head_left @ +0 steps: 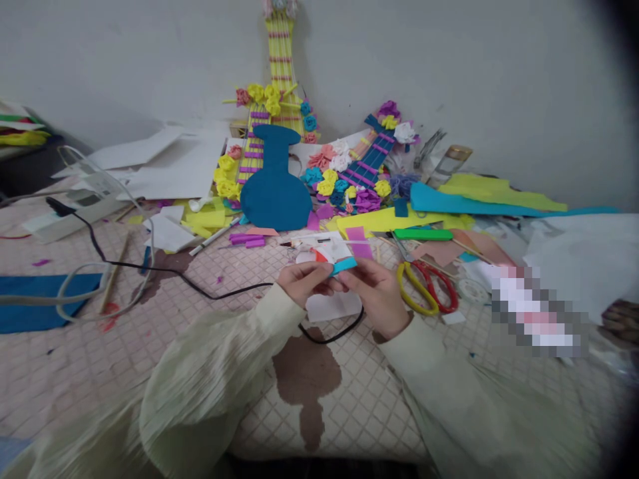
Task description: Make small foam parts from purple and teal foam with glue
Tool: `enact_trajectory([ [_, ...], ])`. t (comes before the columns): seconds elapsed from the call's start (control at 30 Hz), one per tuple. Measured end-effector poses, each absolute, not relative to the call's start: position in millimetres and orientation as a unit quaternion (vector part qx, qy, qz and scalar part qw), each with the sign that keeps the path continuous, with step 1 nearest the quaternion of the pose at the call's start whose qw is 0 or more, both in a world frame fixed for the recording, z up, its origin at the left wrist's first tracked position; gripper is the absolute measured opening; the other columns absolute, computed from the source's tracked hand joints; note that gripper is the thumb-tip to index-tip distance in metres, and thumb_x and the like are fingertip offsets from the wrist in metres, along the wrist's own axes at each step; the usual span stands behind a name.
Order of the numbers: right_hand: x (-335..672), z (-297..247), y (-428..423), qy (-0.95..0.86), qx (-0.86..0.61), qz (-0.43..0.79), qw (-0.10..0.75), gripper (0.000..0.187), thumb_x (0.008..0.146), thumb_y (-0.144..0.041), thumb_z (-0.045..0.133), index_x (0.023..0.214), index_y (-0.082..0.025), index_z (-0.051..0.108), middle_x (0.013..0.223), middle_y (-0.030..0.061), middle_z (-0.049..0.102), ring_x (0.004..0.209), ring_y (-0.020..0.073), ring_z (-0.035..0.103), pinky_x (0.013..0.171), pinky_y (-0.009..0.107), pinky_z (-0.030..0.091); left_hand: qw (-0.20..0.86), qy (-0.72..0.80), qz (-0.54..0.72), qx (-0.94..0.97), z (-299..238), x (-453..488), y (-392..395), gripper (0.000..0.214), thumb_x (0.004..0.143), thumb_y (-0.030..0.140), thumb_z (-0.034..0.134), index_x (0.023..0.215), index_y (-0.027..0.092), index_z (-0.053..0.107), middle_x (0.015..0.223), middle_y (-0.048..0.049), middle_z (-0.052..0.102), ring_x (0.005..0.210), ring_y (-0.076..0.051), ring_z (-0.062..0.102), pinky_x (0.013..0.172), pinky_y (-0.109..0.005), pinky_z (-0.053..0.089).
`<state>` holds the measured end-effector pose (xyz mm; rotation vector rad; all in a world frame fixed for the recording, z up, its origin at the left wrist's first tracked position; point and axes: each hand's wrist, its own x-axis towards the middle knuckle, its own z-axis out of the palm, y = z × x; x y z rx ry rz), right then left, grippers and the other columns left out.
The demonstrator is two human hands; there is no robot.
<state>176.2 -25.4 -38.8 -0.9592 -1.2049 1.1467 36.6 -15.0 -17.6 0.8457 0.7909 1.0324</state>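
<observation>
My left hand (pixel 304 283) and my right hand (pixel 379 293) meet in the middle of the view, both pinched on a short teal foam strip (pixel 344 266) held between them. Just beyond the strip lie a white scrap with a red mark (pixel 324 253) and a pink foam rectangle (pixel 358 242). A white paper piece (pixel 333 306) lies under my hands. Both sleeves are pale cream.
A blue guitar-shaped foam cutout (pixel 274 183) leans at the back among foam flowers (pixel 329 179) and a yellow guitar neck (pixel 279 60). Scissors with yellow and red handles (pixel 426 286) lie to the right. A black cable (pixel 164 269) crosses the patterned cloth.
</observation>
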Motion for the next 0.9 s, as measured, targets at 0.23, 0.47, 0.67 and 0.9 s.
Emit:
enact_trajectory([
  [0.23,175.8,-41.4,-26.3,-0.495,-0.382,0.507,0.593,0.013,0.071,-0.032,0.063,0.079,-0.022,0.065,0.060,-0.0033,0.055,0.055,0.0101,0.049,0.056,0.026,0.040,0.726,0.353,0.458,0.372,-18.8,36.1,-15.6,0.018,0.060,0.028,0.070,0.063,0.011,0.064,0.049,-0.0016,0.062,0.048,-0.010,0.056,0.052,-0.023,0.042],
  [0.47,175.4,-40.3,-25.9,-0.485,-0.360,0.528,0.597,0.012,0.075,-0.032,0.060,0.078,-0.022,0.064,0.061,-0.0027,0.055,0.057,0.0097,0.049,0.056,0.026,0.039,0.734,0.346,0.452,0.369,-18.2,36.1,-15.4,0.017,0.061,0.028,0.070,0.063,0.012,0.064,0.049,-0.0011,0.063,0.047,-0.009,0.056,0.051,-0.022,0.041],
  [0.67,177.1,-40.0,-25.5,-0.486,-0.349,0.536,0.595,0.013,0.074,-0.033,0.060,0.075,-0.021,0.065,0.063,-0.0020,0.058,0.056,0.0091,0.050,0.055,0.026,0.039,0.745,0.339,0.449,0.358,-18.8,35.7,-14.3,0.019,0.059,0.029,0.071,0.061,0.011,0.064,0.048,-0.0022,0.063,0.044,-0.009,0.055,0.047,-0.020,0.040],
  [0.9,176.4,-44.1,-24.1,-0.493,-0.391,0.510,0.587,0.017,0.066,-0.030,0.068,0.081,-0.022,0.064,0.061,-0.0038,0.057,0.054,0.0090,0.049,0.054,0.025,0.040,0.751,0.329,0.439,0.367,-20.4,34.5,-13.1,0.020,0.059,0.030,0.070,0.060,0.012,0.064,0.049,-0.0027,0.063,0.045,-0.009,0.055,0.047,-0.021,0.041],
])
